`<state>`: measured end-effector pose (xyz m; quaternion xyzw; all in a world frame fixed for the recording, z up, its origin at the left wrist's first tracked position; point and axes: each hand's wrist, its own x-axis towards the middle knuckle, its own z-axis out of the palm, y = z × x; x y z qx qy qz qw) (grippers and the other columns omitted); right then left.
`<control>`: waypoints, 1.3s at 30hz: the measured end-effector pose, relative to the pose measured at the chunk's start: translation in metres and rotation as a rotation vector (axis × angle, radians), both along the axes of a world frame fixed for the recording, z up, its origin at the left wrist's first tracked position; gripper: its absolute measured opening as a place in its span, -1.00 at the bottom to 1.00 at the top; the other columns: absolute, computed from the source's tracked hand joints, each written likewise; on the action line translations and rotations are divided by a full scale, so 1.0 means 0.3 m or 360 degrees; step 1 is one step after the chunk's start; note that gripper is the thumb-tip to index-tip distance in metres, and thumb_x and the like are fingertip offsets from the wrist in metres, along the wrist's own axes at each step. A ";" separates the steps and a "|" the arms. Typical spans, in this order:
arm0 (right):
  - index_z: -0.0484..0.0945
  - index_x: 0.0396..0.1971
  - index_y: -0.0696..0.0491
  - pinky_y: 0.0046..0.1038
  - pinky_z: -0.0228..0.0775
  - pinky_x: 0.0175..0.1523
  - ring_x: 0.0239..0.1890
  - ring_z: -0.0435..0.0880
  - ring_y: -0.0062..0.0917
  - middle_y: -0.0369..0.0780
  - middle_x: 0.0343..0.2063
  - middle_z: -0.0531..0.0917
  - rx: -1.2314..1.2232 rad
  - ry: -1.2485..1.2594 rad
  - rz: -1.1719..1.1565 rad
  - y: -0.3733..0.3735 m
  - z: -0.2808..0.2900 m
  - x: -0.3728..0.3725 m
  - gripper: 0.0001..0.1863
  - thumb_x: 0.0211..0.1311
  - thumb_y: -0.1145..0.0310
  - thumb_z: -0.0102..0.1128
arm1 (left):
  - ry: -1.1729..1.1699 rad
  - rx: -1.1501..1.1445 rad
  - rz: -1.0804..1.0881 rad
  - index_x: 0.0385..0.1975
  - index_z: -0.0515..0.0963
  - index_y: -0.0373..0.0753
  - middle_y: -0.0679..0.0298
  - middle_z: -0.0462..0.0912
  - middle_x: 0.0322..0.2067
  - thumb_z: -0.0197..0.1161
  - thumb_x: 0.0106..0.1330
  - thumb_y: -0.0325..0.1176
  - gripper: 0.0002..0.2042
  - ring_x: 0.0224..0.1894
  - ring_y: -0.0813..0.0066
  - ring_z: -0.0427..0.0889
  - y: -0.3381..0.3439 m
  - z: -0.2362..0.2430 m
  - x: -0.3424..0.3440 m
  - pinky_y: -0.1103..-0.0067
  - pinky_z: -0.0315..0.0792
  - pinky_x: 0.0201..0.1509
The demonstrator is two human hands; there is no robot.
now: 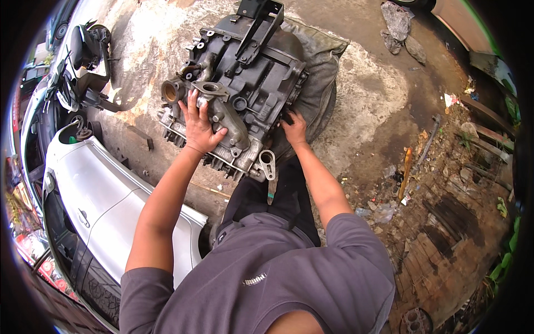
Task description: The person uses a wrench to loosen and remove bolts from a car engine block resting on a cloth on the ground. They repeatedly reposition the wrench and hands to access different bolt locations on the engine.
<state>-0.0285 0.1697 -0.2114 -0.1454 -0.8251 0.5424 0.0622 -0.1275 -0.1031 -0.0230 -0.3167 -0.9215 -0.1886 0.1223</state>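
Note:
A large grey and black engine (258, 83) lies in front of me on a dark, crumpled cover (325, 67). My left hand (199, 127) rests with spread fingers on a cast-metal manifold (231, 125) on the engine's near left part, beside a round port (170, 92) and a flat flange with a hole (210, 87). At the engine's right side, my right hand (295, 129) has its fingers bent in against the edge; the fingertips are partly hidden there. A metal bracket with a round opening (267, 161) sticks out at the near corner.
Left of me stands a silver car body panel (105, 195), with a motorcycle (89, 67) behind it. To the right lie wooden planks (492, 136), rubble and litter. Grey rags (396, 25) lie on the concrete floor (378, 89) at the far right.

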 end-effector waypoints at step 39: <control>0.64 -0.57 -0.01 -0.30 0.55 -0.28 -0.36 0.71 -0.35 -0.23 -0.51 0.66 0.1340 0.0389 0.1618 0.248 0.473 -0.241 -0.93 0.01 0.37 0.20 | -0.0018 -0.0016 0.0027 0.50 -0.15 0.06 -0.12 -0.12 0.47 0.04 0.19 0.38 -0.05 0.50 -0.25 -0.12 0.006 0.006 0.002 -0.16 -0.42 0.46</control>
